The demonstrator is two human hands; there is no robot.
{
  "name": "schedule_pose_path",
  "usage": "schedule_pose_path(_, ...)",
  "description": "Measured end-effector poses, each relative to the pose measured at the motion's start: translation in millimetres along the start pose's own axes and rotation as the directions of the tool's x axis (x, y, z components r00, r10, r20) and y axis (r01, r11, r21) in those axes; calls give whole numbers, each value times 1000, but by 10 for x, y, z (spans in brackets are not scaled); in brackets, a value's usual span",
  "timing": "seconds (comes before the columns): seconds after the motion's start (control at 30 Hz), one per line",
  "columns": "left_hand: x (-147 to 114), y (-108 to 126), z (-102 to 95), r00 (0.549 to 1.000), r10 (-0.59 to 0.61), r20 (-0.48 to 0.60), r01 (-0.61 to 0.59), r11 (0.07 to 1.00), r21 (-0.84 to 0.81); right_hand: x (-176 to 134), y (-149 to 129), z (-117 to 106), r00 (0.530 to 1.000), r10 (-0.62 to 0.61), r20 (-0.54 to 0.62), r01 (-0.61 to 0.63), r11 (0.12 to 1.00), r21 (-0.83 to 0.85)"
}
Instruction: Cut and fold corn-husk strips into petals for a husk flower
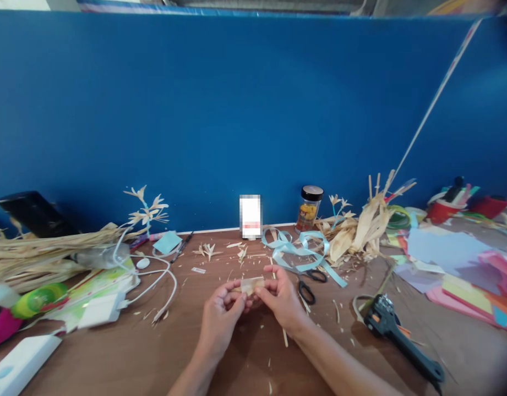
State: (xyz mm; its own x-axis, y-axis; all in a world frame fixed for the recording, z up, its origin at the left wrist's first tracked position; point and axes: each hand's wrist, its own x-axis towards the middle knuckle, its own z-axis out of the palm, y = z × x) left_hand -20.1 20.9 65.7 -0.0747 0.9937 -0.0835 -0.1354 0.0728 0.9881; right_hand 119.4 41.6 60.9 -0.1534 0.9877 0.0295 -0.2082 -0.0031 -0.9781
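A small pale piece of dried corn husk point(252, 284) is pinched between both hands above the table. My left hand point(225, 311) grips its left end between thumb and fingers. At the other end, my right hand point(281, 300) has its thumb and fingertips closed on the piece. Black-handled scissors point(306, 292) lie just right of my right hand, partly under a light blue ribbon point(298, 256). Husk scraps point(207, 251) and thin slivers are scattered around and beyond the hands.
A black glue gun point(402, 335) rests at the right, near coloured paper point(447, 256). Husk bundles point(360, 234) and a lidded jar point(309, 209) stand at the back. White cables point(170, 280), a power strip point(22, 363) and a husk flower point(148, 212) occupy the left.
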Motion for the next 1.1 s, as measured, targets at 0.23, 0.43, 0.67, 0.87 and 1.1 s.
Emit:
schedule_pose_path(0.23, 7, 12, -3, 995, -95, 24, 97, 982, -163, 28, -3, -33, 999, 21, -40, -23, 999, -28)
schedule_pose_path(0.43, -3, 20, 2, 992, -116, 53, 127, 952, -279, 6, -22, -8, 996, 1, -90, -4, 999, -38)
schedule_pose_path(0.67, -3, 2, 7, 995, -86, 58, 94, 981, -172, -21, -34, 28, 997, 0, -75, -2, 1000, -21)
schedule_pose_path(0.87, 21, -56, 2, 995, -82, 55, 91, 979, -180, -31, -23, 35, 999, 1, -49, -3, 1000, -31)
schedule_pose_path(1.1, -9, -14, 25, 997, -70, 35, 75, 983, -170, -45, -46, 63, 1000, 1, 26, -1, 1000, 4)
